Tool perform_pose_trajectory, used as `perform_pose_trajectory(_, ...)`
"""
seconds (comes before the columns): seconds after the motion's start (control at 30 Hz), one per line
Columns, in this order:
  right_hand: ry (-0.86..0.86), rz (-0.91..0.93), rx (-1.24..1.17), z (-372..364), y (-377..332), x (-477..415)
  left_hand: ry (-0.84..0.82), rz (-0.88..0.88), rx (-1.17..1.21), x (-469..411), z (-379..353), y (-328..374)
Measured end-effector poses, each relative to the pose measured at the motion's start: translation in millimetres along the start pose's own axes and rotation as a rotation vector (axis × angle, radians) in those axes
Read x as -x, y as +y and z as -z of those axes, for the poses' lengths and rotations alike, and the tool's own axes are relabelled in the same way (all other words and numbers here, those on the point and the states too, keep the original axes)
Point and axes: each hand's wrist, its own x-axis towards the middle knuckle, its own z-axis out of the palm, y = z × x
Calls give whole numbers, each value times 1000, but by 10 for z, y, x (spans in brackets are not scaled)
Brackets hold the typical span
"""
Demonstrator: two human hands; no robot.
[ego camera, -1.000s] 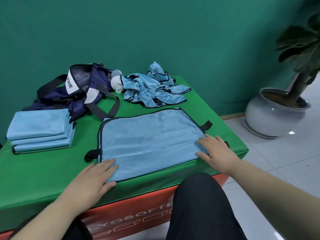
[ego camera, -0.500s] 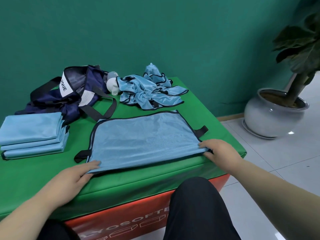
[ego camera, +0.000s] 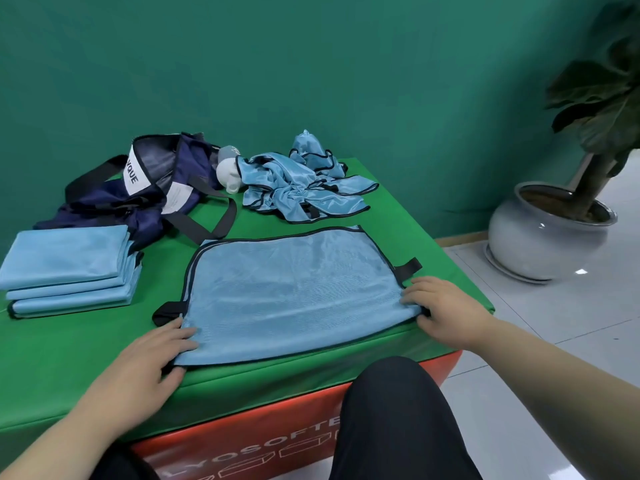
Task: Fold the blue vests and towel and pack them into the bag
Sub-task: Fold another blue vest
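Far left: folded stack [ego camera: 65,268] of blue cloths, w/ open navy bag [ego camera: 138,199] just beyond it. L hand [ego camera: 145,362]: fingers on top of the flat vest [ego camera: 291,292] at its near-left corner, thumb at the hem, pinching the cloth. Vest lies spread at centre of the green tabletop [ego camera: 69,358], long axis left–right, near hem along the table's near edge, black tabs at both ends. Far centre: crumpled vests [ego camera: 304,188]. R hand [ego camera: 446,310]: fingers curled over the near-right corner, thumb below, gripping it.
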Motion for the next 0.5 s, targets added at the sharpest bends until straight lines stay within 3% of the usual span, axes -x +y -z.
perform_pose_trajectory(0.3,34,-165,-111,-16,-93,64,14,190,-153,113,141,174)
perform_pose_trajectory(0.5,-71,-353,-145,160,-224,62,24,210,-124,171,297,308)
